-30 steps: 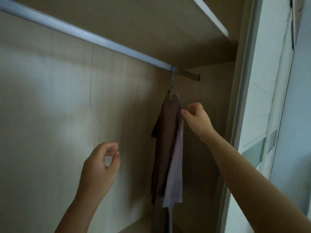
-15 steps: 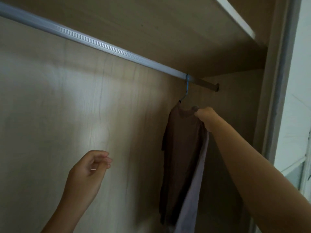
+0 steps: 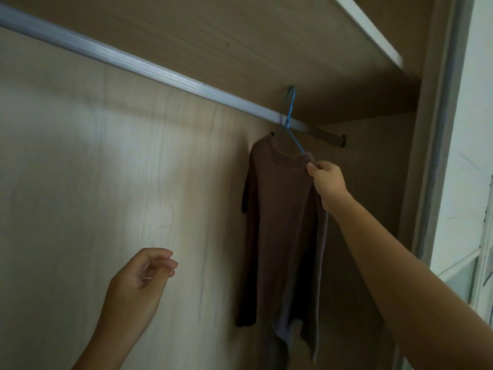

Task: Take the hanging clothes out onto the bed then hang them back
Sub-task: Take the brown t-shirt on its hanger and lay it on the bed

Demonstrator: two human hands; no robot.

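A brown shirt (image 3: pixel 277 225) hangs on a blue hanger (image 3: pixel 290 113) at the right end of the silver wardrobe rail (image 3: pixel 149 68). A paler grey garment (image 3: pixel 293 327) shows behind and below it. My right hand (image 3: pixel 326 180) grips the hanger's right shoulder through the shirt. The hanger is tilted, its hook raised around the rail; I cannot tell whether it still rests on it. My left hand (image 3: pixel 138 287) hovers lower left, fingers loosely curled, holding nothing.
The wardrobe's wooden back panel (image 3: pixel 93 196) fills the left side. A shelf (image 3: pixel 266 36) sits close above the rail. The wardrobe's side wall and door frame (image 3: pixel 437 156) stand just right of the clothes.
My right hand has closed on the hanger's shoulder and tilted it, so the shirt now faces me. The hook has risen at the rail. My left hand has sunk slightly.
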